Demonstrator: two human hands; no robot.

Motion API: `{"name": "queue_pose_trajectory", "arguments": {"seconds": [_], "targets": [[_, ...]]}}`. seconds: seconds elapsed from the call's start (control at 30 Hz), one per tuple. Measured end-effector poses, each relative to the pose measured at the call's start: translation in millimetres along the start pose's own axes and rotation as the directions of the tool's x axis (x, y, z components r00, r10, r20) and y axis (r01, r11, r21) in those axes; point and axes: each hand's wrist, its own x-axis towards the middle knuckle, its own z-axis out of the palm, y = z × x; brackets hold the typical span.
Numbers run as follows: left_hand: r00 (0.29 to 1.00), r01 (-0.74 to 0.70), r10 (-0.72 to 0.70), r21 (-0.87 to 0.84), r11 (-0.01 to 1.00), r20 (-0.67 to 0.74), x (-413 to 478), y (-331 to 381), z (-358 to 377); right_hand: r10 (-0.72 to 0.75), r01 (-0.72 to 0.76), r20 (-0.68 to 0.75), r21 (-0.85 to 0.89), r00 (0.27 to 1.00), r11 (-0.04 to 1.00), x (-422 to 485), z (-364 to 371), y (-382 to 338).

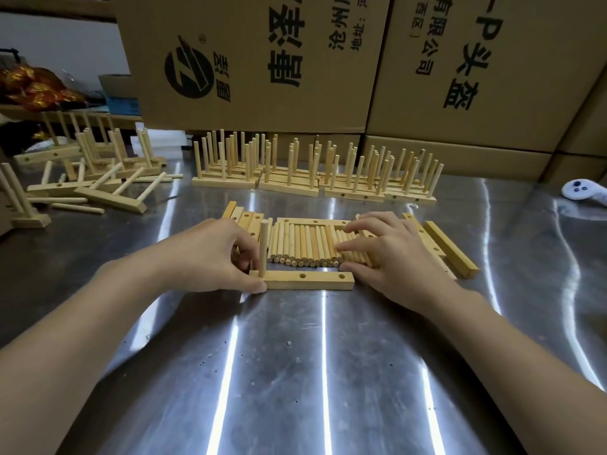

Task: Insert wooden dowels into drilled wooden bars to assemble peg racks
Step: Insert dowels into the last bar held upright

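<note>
Tumbled peg racks (pixel 98 182) far left, upright finished racks (pixel 315 178) in a row at rear: many judged done. Current bar (pixel 308 280), centre of the steel table (pixel 295 372): left hand (pixel 213 257) pinches its left end, one dowel (pixel 263 247) seated, two holes empty; right hand (pixel 391 257) lies spread, unclenched, on the loose dowels (pixel 302 246), spare bars (pixel 451 251) beside. Cartons (pixel 249 103) printed 沧州, 有限公司, 头盔.

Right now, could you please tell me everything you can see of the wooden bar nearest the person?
The wooden bar is a pale, rectangular strip lying flat, lengthwise left to right, on the metal table. One dowel stands upright at its left end; two holes to the right are empty. The left hand holds its left end.
</note>
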Motion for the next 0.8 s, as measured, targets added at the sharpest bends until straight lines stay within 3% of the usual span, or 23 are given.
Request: {"name": "queue_pose_trajectory", "arguments": {"seconds": [0.2,0.27,0.3,0.33,0.4,0.43,0.5,0.67,0.8], "targets": [[1.000,-0.008,0.008,0.014,1.000,0.002,-2.3,3.3,-0.9,-0.057,0.057,-0.103,-0.008,0.993,0.998,2.0,-2.2,-6.9],[1.000,-0.002,0.001,0.009,1.000,0.005,-2.5,4.0,-1.1,0.017,0.021,-0.300,0.124,0.954,0.992,1.7,-4.9,-11.7],[1.000,0.004,-0.004,0.004,1.000,0.010,-2.5,3.9,-1.2,0.141,-0.023,-0.380,0.297,0.914,0.955,1.7,-7.0,-14.3],[1.000,0.007,-0.007,-0.014,1.000,0.017,-2.6,4.0,-1.7,0.306,-0.068,-0.375,0.531,0.875,0.845,2.5,-10.2,-17.5],[1.000,0.004,-0.002,-0.126,0.992,0.021,-3.6,6.6,-3.0,0.533,-0.133,-0.139,0.888,0.834,0.439,6.0,-17.1,-27.4],[1.000,-0.001,0.003,-0.195,0.981,0.006,-4.4,9.6,-3.8,0.554,-0.157,-0.028,0.946,0.832,0.284,7.1,-18.8,-31.6],[0.998,-0.023,0.005,-0.287,0.958,-0.062,-6.0,18.0,-5.1,0.544,-0.183,0.089,0.975,0.834,0.122,8.1,-19.9,-38.2],[0.957,-0.205,0.079,-0.457,0.866,-0.280,-8.2,40.4,-1.2,0.479,-0.121,0.110,0.993,0.871,-0.007,8.3,-20.7,-49.1],[0.890,-0.314,0.046,-0.537,0.783,-0.454,-7.6,48.9,4.5,0.447,-0.121,0.086,0.991,0.891,0.050,7.9,-22.5,-53.5]]}}
